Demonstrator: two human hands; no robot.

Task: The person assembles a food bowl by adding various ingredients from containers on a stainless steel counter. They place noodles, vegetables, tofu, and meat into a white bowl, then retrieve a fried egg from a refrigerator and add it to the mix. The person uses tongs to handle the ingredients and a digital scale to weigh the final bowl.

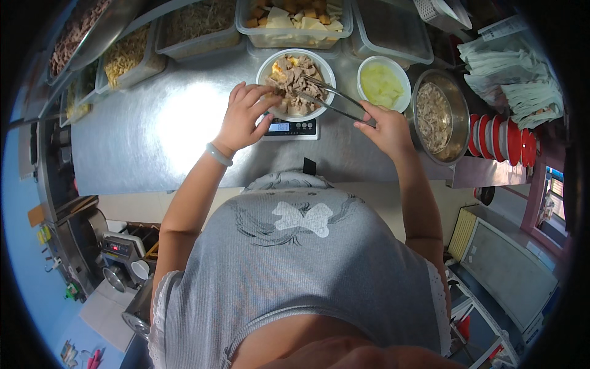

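A round white bowl [329,74] filled with sliced cooked meat [295,80] rests on a digital kitchen scale [307,129]. My right hand [386,130] is closed around metal tongs [344,97], whose tips reach into the meat. From the left, my left hand [249,115] comes over the bowl's rim with its fingers spread and the fingertips close to the meat. I see nothing held in it. A bracelet [219,154] circles that wrist. Just right of the bowl stands a smaller white tub of pale green slices [382,84].
Clear plastic tubs of food [295,38] line the back of the steel counter [147,135]. A steel basin [455,147] with shredded meat stands at the right, beside stacked red-and-white lids [504,141] and plastic bags [513,74]. A metal tray [107,34] juts in at the far left.
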